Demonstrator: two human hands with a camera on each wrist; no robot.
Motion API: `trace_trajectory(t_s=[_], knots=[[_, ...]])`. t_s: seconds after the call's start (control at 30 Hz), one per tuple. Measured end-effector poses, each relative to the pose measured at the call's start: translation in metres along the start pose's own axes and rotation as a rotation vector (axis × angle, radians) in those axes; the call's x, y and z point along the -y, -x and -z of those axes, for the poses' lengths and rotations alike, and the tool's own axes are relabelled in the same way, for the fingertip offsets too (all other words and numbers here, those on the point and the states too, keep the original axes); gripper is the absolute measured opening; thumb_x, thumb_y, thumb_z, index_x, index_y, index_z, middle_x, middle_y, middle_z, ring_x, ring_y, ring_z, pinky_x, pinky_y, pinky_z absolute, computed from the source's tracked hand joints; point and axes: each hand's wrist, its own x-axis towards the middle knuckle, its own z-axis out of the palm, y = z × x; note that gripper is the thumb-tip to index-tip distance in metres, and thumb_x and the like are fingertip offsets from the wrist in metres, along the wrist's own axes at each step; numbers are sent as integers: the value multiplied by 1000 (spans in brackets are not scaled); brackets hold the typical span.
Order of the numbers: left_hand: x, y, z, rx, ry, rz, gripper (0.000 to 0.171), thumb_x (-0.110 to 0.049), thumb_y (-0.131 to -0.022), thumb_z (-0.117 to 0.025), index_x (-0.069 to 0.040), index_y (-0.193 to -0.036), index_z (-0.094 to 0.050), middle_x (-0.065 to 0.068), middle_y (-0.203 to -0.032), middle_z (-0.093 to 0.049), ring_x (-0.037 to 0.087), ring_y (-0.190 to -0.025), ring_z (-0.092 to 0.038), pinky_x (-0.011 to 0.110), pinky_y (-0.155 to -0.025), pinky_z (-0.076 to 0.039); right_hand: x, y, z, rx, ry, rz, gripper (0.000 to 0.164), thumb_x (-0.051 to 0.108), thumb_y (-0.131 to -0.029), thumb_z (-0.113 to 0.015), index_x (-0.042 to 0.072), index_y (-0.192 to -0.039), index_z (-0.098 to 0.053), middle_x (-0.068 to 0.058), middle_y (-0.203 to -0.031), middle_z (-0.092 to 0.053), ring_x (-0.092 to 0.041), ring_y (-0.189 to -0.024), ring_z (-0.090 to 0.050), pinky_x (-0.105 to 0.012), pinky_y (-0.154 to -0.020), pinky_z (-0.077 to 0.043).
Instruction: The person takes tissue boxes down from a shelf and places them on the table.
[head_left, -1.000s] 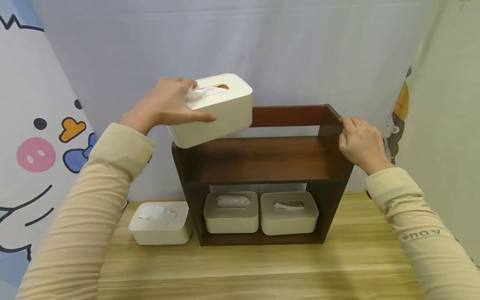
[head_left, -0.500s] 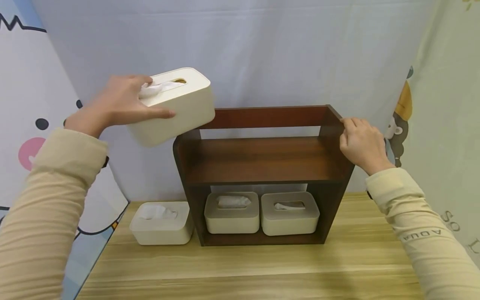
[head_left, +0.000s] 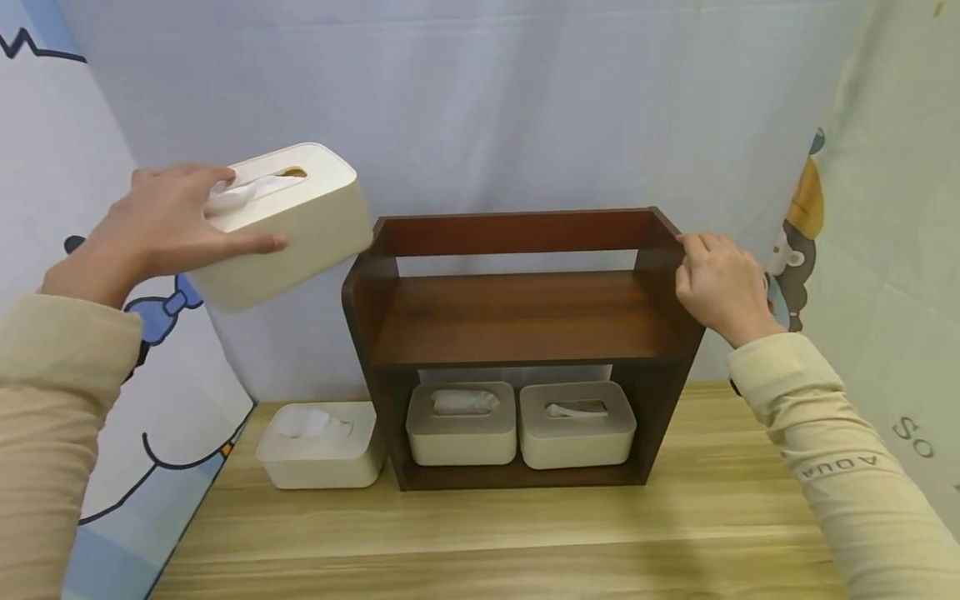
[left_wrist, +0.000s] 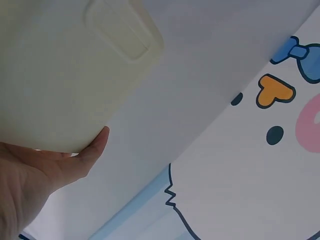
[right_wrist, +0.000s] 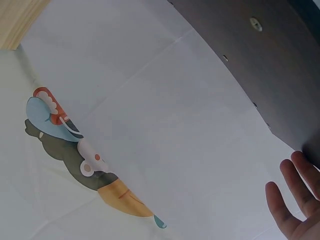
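Note:
My left hand (head_left: 168, 221) grips a cream tissue box (head_left: 300, 225) by its near end, thumb along the front side and fingers over the top. The box is tilted in the air, left of the shelf's upper corner, with a white tissue in its slot. From the left wrist view, the box's pale underside (left_wrist: 65, 85) shows above the hand (left_wrist: 50, 175). My right hand (head_left: 722, 287) holds the upper edge of the brown wooden shelf's right side panel (head_left: 663, 283). Several of its fingers (right_wrist: 295, 185) show beside the dark panel (right_wrist: 265, 60) in the right wrist view.
Two more tissue boxes (head_left: 461, 442) (head_left: 577, 442) stand side by side in the shelf's lower compartment. Another tissue box (head_left: 321, 467) sits on the wood-grain table (head_left: 480, 542), left of the shelf. A pale curtain (head_left: 525, 108) hangs behind, with printed cartoon cloths at both sides.
My left hand has carried the tissue box leftward, from over the shelf's upper left side to beyond its left panel. My right hand has stayed on the right panel.

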Motion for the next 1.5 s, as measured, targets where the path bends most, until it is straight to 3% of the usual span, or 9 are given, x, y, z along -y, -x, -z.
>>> trace_trajectory(t_s=[0.13,0.33,0.6,0.87,1.17,1.5], knots=[[11,7,-7,-9,0,4,98,-63,-73,-60,2,-140,-29,33,-134,-35,50,-112,-32,59,-85,-25,0,-1,1,10,6,-6,33,10,-87,-38,-5,-109,-57,-24,-103,-60,-41,-87,-56,-52,-60,-45],[25,19,-21,-13,6,40,97,-62,-73,-60,-2,-142,-29,33,-133,-35,57,-104,-30,60,-74,-32,1,0,2,18,11,-4,33,10,-87,-37,-6,-109,-57,-24,-104,-60,-41,-88,-56,-53,-61,-45],[35,38,-45,-40,-4,25,96,-62,-71,-63,-1,-139,-34,30,-132,-38,56,-107,-30,61,-73,-33,2,0,3,25,12,-12,34,10,-87,-37,-5,-109,-57,-24,-105,-60,-42,-91,-55,-53,-61,-45],[46,60,-79,-75,-9,-17,92,-60,-69,-65,2,-132,-41,31,-125,-41,55,-103,-34,63,-66,-38,3,1,3,22,17,-11,34,10,-87,-37,-5,-109,-58,-24,-104,-61,-41,-88,-56,-51,-59,-45],[57,85,-119,-113,11,-63,92,-56,-65,-71,3,-130,-43,30,-125,-41,54,-106,-35,63,-78,-32,4,1,1,33,14,-16,34,11,-88,-36,-4,-111,-57,-23,-106,-60,-40,-91,-55,-52,-62,-45],[54,115,-157,-124,6,-111,94,-58,-61,-73,1,-129,-45,29,-122,-43,55,-101,-38,69,-64,-36,4,3,1,8,2,-10,33,9,-87,-37,-4,-109,-58,-23,-104,-61,-40,-89,-56,-52,-60,-45]])
